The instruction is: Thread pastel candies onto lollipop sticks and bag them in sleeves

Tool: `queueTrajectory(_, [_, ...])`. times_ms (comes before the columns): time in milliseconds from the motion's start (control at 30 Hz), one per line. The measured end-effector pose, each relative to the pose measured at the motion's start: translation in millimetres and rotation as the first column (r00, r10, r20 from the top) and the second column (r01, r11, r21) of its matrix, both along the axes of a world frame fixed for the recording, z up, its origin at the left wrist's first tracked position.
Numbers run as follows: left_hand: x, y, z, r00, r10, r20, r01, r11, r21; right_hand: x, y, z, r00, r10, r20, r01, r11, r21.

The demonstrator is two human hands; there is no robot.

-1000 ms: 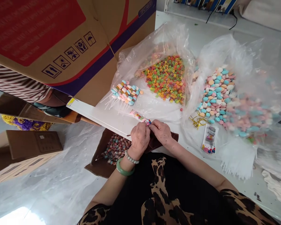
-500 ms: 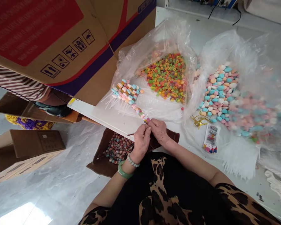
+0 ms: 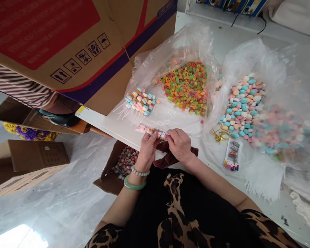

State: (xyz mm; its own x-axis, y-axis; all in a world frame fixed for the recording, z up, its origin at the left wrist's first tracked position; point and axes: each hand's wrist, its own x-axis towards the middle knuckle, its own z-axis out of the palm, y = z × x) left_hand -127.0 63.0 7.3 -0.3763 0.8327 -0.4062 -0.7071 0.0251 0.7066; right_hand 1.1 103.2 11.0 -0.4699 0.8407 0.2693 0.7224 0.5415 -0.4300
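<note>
My left hand (image 3: 147, 148) and my right hand (image 3: 180, 144) both pinch a thin wrapped candy stick (image 3: 150, 131) at the near edge of the white table (image 3: 111, 124). The stick lies almost level, its clear wrapper end pointing left. Just beyond it lies a small pile of pastel candy skewers (image 3: 141, 100) on clear plastic. A brown box of finished wrapped sticks (image 3: 124, 162) sits on the floor below my left hand.
An open bag of coloured candy rings (image 3: 186, 86) and a bag of pastel oval candies (image 3: 244, 103) lie on the table. Gold twist ties (image 3: 219, 135), a printed sleeve (image 3: 232, 155) and white sticks (image 3: 262, 176) lie right. A big cardboard carton (image 3: 67, 44) overhangs at left.
I have turned the candy stick from pointing away up-left to lying nearly level, and my left hand has shifted its grip along it. The view moved slightly.
</note>
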Motion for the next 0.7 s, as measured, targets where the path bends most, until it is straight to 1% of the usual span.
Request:
queueTrajectory(33, [3, -1, 1.0, 1.0, 0.006, 0.017, -0.006, 1.0, 0.004, 0, 1, 0.3, 1.0, 0.015, 0.016, -0.016, 0.999, 0.035])
queueTrajectory(167, [5, 0, -0.7, 0.994, 0.085, 0.068, -0.085, 0.996, 0.004, -1, 0, -4.9, 0.995, -0.002, 0.1, -0.011, 0.993, 0.121])
queueTrajectory(233, [0, 1, -3.3, 0.992, 0.096, 0.077, -0.096, 0.995, -0.015, 1, -3, -7.7, 0.988, 0.063, 0.142, -0.079, 0.99, 0.113])
queueTrajectory(300, [-9, 3, -5.5, 0.992, 0.098, 0.08, -0.096, 0.995, -0.017, 6, -4, -7.8, 0.982, 0.149, 0.118, -0.152, 0.988, 0.018])
queueTrajectory(333, [-14, 4, -6.1, 0.992, 0.101, 0.074, -0.101, 0.995, -0.01, 9, -4, -6.8, 0.985, 0.164, 0.062, -0.16, 0.985, -0.068])
queueTrajectory(367, [-19, 5, -6.4, 0.993, 0.102, 0.065, -0.102, 0.995, -0.002, 12, -3, -5.3, 0.988, 0.15, -0.02, -0.151, 0.972, -0.182])
queueTrajectory(400, [-23, 5, -6.4, 0.994, 0.096, 0.053, -0.097, 0.995, 0.006, 14, -2, -3.6, 0.987, 0.113, -0.112, -0.144, 0.935, -0.324])
queueTrajectory(433, [-25, 6, -6.2, 0.995, 0.085, 0.044, -0.085, 0.996, 0.008, 15, -1, -2.1, 0.977, 0.062, -0.203, -0.153, 0.866, -0.476])
queueTrajectory(467, [-26, 7, -5.7, 0.997, 0.068, 0.039, -0.068, 0.998, 0.007, 15, -1, -0.9, 0.96, 0.006, -0.279, -0.184, 0.765, -0.617])
queueTrajectory(500, [-26, 7, -5.1, 0.998, 0.051, 0.039, -0.051, 0.999, 0.005, 14, -1, -0.4, 0.94, -0.048, -0.337, -0.228, 0.647, -0.728])
queueTrajectory(533, [-24, 7, -4.2, 0.998, 0.041, 0.044, -0.042, 0.999, 0.007, 12, -1, -0.6, 0.919, -0.106, -0.381, -0.271, 0.531, -0.803])
queueTrajectory(567, [-21, 7, -3.2, 0.998, 0.04, 0.052, -0.041, 0.999, 0.013, 10, -2, -1.3, 0.893, -0.171, -0.416, -0.31, 0.435, -0.845])
queueTrajectory(600, [-18, 7, -2.1, 0.997, 0.039, 0.059, -0.04, 0.999, 0.019, 7, -3, -2.4, 0.862, -0.249, -0.442, -0.335, 0.375, -0.864])
queueTrajectory(633, [-15, 6, -1.1, 0.997, 0.034, 0.064, -0.035, 0.999, 0.022, 4, -5, -3.7, 0.823, -0.332, -0.461, -0.348, 0.347, -0.871])
queueTrajectory(700, [-9, 3, -0.1, 0.998, -0.017, 0.057, 0.016, 1.0, 0.005, 1, -7, -5.9, 0.743, -0.459, -0.486, -0.374, 0.317, -0.872])
